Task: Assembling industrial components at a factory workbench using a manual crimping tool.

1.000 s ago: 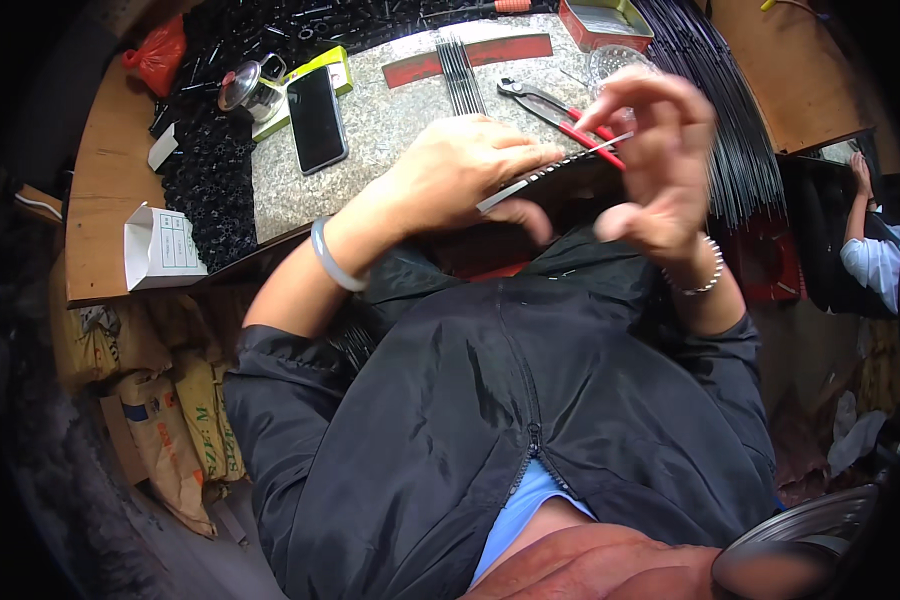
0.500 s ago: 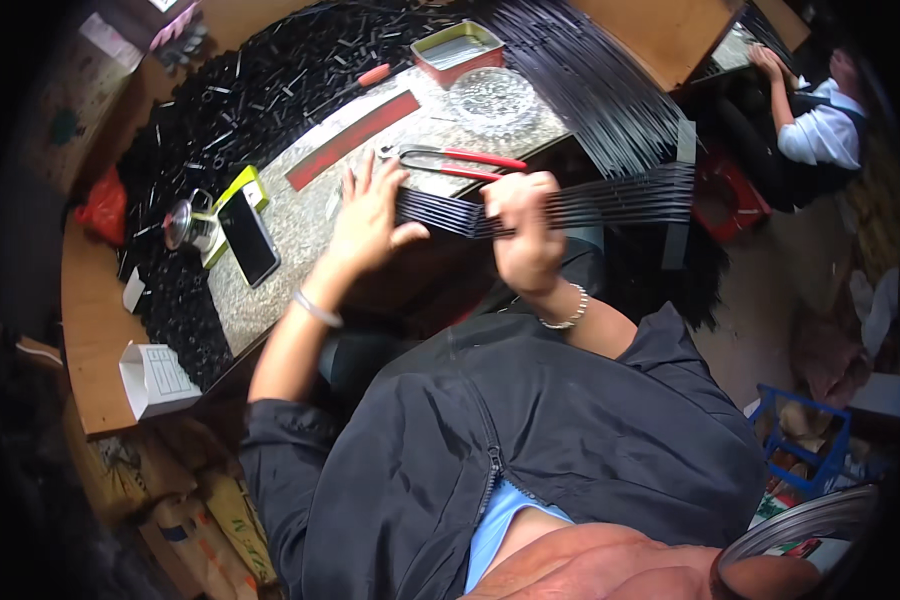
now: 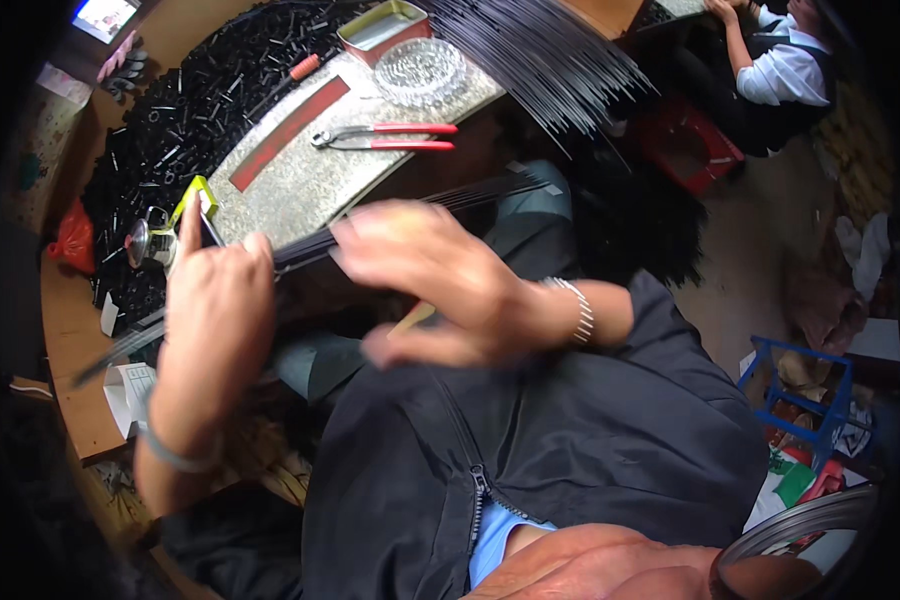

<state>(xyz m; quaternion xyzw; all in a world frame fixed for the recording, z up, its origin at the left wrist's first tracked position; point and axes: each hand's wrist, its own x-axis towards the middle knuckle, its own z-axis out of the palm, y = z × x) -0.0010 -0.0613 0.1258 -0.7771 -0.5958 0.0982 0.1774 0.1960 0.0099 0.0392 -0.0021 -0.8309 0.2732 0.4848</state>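
A bundle of thin black rods [image 3: 305,250] lies slantwise across my lap, before the table edge. My left hand [image 3: 220,315] is closed round it near its left part, the index finger pointing up. Over the bundle's middle is my right hand [image 3: 440,285], smeared by motion. Its thumb stands apart from the fingers, and a small yellowish strip [image 3: 412,318] shows between them; whether it is held I cannot tell. Red-handled pliers [image 3: 390,137] lie on the stone slab [image 3: 320,180], beyond my hands. A phone [image 3: 210,232] is mostly hidden behind my left hand.
On the slab are a red strip [image 3: 290,135], a glass dish [image 3: 420,70] and a rectangular tin [image 3: 382,28]. Small black pieces [image 3: 185,110] heap behind; long black rods [image 3: 540,65] lie at right. A co-worker [image 3: 785,65] sits at far right, near a red stool [image 3: 692,150].
The bundle has swung left and toward me. My left hand has come from lying open beside it to gripping it; my right hand has moved left, its thumb now spread.
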